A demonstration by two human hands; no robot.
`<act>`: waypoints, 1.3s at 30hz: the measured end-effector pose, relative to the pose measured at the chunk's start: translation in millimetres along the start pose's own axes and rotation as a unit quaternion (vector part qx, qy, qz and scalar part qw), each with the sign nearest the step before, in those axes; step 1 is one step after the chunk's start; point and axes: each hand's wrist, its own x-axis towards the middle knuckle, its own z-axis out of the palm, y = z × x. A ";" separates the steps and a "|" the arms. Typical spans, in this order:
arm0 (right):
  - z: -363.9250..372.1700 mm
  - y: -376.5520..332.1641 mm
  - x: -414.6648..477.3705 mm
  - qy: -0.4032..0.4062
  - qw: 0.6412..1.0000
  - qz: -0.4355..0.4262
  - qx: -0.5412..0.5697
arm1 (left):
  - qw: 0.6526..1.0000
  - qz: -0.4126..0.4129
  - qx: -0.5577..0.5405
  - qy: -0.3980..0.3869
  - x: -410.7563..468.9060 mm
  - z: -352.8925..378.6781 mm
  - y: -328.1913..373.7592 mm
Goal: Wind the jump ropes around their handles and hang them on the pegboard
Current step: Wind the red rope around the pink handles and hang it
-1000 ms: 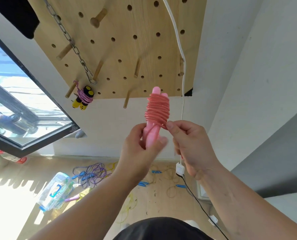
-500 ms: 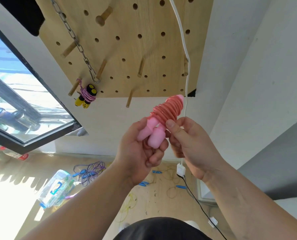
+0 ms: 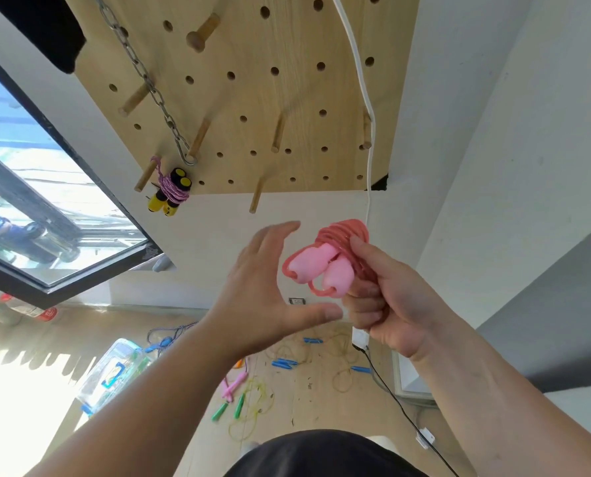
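Note:
My right hand (image 3: 387,301) grips a pink jump rope (image 3: 325,263), its red-pink cord wound around the two pink handles, whose ends point toward me. Beside the bundle on its left, my left hand (image 3: 270,297) is spread wide and holds nothing. Above them hangs the wooden pegboard (image 3: 287,98) with several wooden pegs. A wound purple rope with yellow-and-black handles (image 3: 170,194) hangs from a lower-left peg (image 3: 146,176). An empty peg (image 3: 255,198) sticks out just above my left hand.
A metal chain (image 3: 142,77) and a white cable (image 3: 368,108) hang down the pegboard. An open window (image 3: 28,208) is at the left. On the wooden floor lie several loose ropes (image 3: 242,397) with blue, green and pink handles, plus a clear plastic box (image 3: 111,373).
My left hand let go of the pink handles and spread apart. The bundle passed into my right hand and tilted so the handle ends face me.

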 end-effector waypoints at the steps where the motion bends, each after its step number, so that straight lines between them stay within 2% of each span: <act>1: -1.3 1.0 0.1 -0.018 0.999 0.030 0.017 | 0.998 0.063 0.009 -0.009 0.2 -1.8 -2.6; 3: 1.0 3.4 -2.1 -0.066 0.993 0.086 0.048 | 0.986 0.156 -0.056 -0.014 4.6 -1.3 -4.7; 4: 3.8 4.5 -4.2 -0.088 0.989 0.107 0.053 | 0.980 0.174 -0.096 -0.003 6.8 0.7 -4.9; 7: 12.2 9.5 -9.3 -0.106 0.987 0.124 0.005 | 0.969 0.164 -0.179 0.046 10.1 8.5 -6.0; 12: 13.5 30.0 -13.4 -0.018 0.981 0.106 -0.159 | 0.972 0.042 -0.226 0.052 3.4 27.6 0.4; 15: 10.8 40.2 -18.0 0.043 0.957 0.051 -0.281 | 0.959 -0.066 -0.269 0.057 -3.2 42.6 2.9; 19: 5.9 41.7 -23.4 0.079 0.905 -0.054 -0.415 | 0.954 -0.161 -0.231 0.098 -2.6 47.3 -1.7; 23: -1.6 42.9 -28.2 0.072 0.791 -0.186 -0.578 | 0.946 -0.185 -0.240 0.112 1.4 41.2 -3.0; 26: -6.2 37.4 -30.0 0.109 0.713 -0.307 -0.621 | 0.952 -0.195 -0.230 0.052 1.8 36.1 -5.3; 28: -6.9 30.9 -29.2 0.093 0.696 -0.356 -0.616 | 0.957 -0.200 -0.210 -0.007 0.4 37.3 -4.6; 30: -5.5 26.2 -27.7 0.058 0.679 -0.367 -0.634 | 0.969 -0.192 -0.145 -0.060 -1.3 38.2 -2.2; 31: -5.0 24.2 -27.1 0.039 0.684 -0.369 -0.629 | 0.971 -0.186 -0.124 -0.088 -2.4 37.8 -1.5; 32: -5.1 21.3 -27.0 0.024 0.706 -0.369 -0.604 | 0.967 -0.183 -0.133 -0.117 -4.0 36.8 -1.4; 34: -6.0 13.5 -28.2 0.013 0.772 -0.356 -0.526 | 0.946 -0.195 -0.202 -0.160 -8.4 32.5 -1.7; 36: -6.7 8.5 -28.8 0.013 0.819 -0.333 -0.467 | 0.939 -0.185 -0.231 -0.177 -12.0 27.3 -3.5; 39: -4.6 7.7 -26.4 0.023 0.841 -0.319 -0.436 | 0.941 -0.131 -0.241 -0.198 -13.8 24.3 -4.0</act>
